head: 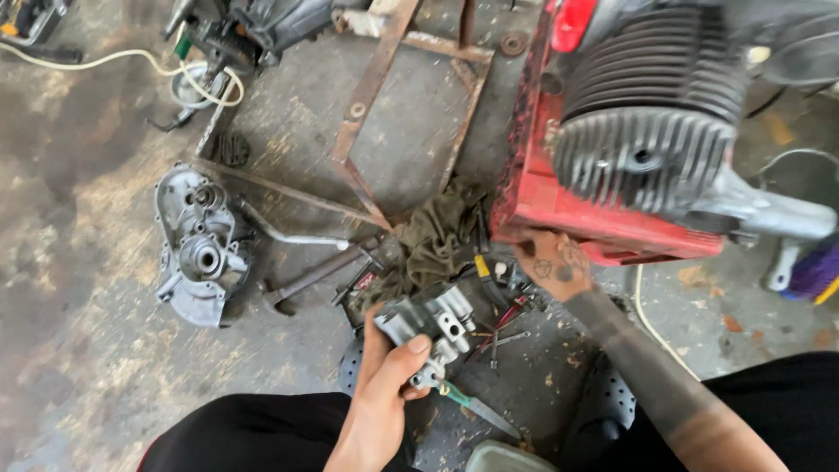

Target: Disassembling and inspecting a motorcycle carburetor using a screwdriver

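Stained, oily concrete workshop floor (79, 288), littered with parts and tools, seen from above between two black-clad knees.

Held up over the clutter at lower centre: a small grey cast-metal engine part (428, 325), blocky, with round bores on its upper face. Gripped in the left hand (384, 385), thumb across the near side and fingers (418, 344) wrapped behind, so closed firmly on it. Raised clear of the floor and turned bore-side up toward the camera, probably for a look at the openings. Long axis running from lower left to upper right, the bored end pointing up and right toward the tool pile; lower end hidden behind the thumb.

Just below the part, a green-handled screwdriver (472, 406) lying on the floor, blade toward lower right. Right beside, a heap of small tools (502, 310) and a dark greasy rag (437, 240).

Right hand (552, 262) reaching out past the tools, resting low against the red engine housing (533, 175), apparently steadying it; fingers tucked under the edge, so cannot tell whether curled or flat. Above it, a finned grey cylinder head (642, 157).

Well apart on the left, a grey crankcase cover (199, 245) flat on the floor, next to a rusty angle-iron frame (384, 96).
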